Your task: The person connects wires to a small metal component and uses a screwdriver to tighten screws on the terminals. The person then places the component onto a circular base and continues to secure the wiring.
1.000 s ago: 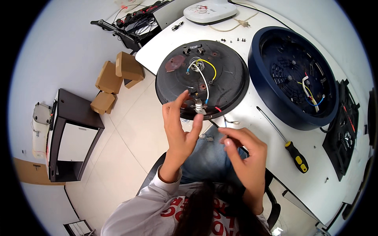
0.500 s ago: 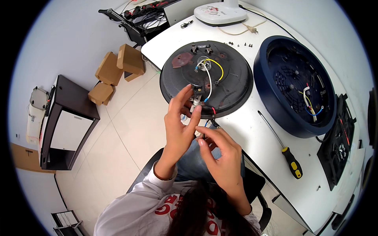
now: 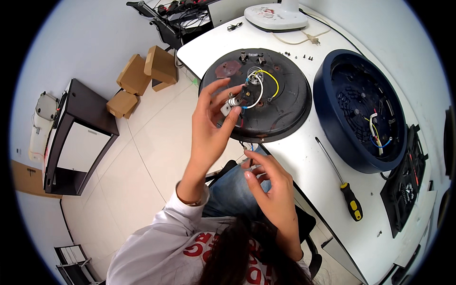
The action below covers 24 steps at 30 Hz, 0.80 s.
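Observation:
My left hand (image 3: 211, 123) grips a small thermostat-like part (image 3: 232, 103) with a white ceramic piece and a black body, holding it at the near left edge of a round black metal plate (image 3: 289, 111). A white wire (image 3: 259, 97) runs from the part's area toward a coil spring (image 3: 255, 75) at the plate's middle. A yellow wire (image 3: 274, 81) also curves there. My right hand (image 3: 273, 183) is below the plate, fingers pinched round a small dark piece I cannot make out. Thin wires hang between the two hands.
Right of the plate stands a round dark-blue housing (image 3: 322, 95) with wires inside. A yellow-and-black screwdriver (image 3: 351, 202) lies in front of it, near a black tool case (image 3: 398, 204). Loose screws (image 3: 308, 58) and a white appliance base (image 3: 275, 18) are at the back of the white table (image 3: 327, 209).
My left hand has lifted the part and tilted it leftward over the plate's edge. My right hand has dropped slightly lower, away from the left. The view has shifted a little.

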Each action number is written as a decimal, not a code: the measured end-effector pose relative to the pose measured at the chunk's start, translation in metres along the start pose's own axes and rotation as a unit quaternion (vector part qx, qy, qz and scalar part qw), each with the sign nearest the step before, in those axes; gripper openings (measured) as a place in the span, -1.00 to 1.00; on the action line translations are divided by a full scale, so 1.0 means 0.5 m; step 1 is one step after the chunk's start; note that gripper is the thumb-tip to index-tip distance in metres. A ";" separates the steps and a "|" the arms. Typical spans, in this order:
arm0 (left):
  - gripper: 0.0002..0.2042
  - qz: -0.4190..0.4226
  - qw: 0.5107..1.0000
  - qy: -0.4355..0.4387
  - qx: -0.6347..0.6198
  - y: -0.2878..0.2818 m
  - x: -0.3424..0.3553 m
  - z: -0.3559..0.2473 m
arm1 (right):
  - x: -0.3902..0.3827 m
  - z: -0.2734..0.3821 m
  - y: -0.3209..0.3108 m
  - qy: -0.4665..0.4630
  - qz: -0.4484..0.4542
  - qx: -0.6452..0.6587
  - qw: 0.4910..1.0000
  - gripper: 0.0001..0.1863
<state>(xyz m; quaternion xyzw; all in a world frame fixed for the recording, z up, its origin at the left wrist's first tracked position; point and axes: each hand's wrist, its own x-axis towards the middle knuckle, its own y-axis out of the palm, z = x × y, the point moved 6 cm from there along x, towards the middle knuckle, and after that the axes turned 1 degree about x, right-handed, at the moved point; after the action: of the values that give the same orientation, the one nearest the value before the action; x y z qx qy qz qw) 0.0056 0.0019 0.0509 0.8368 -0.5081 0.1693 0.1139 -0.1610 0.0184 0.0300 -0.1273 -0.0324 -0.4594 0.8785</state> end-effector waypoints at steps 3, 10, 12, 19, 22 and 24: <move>-0.56 0.050 0.993 -0.047 -0.094 -0.006 0.021 0.000 | 0.005 0.002 0.005 -0.005 0.024 0.000 1.000 -0.56; -0.69 0.090 0.966 -0.199 -0.135 -0.034 0.040 0.032 | 0.004 0.012 -0.001 -0.001 0.043 0.030 0.999 -0.49; -0.70 0.105 0.970 -0.202 -0.088 -0.037 0.042 0.035 | 0.003 0.009 -0.020 0.004 0.029 0.020 0.999 -0.50; -0.73 0.080 0.975 -0.196 -0.065 -0.031 0.036 0.033 | 0.002 -0.002 -0.059 0.009 -0.031 0.003 0.999 -0.55; -0.75 0.083 0.972 -0.204 -0.080 -0.015 0.028 0.039 | 0.003 0.003 -0.061 0.011 -0.032 0.001 0.999 -0.57; -0.74 0.094 0.977 -0.183 -0.046 -0.012 0.027 0.037 | 0.007 0.007 -0.070 0.018 -0.040 0.006 0.999 -0.58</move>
<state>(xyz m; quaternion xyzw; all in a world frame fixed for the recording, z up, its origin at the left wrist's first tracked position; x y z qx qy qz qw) 0.0197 -0.0130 0.0394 0.7958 -0.6042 -0.0004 0.0408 -0.1873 -0.0024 0.0408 -0.1123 -0.0249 -0.4957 0.8608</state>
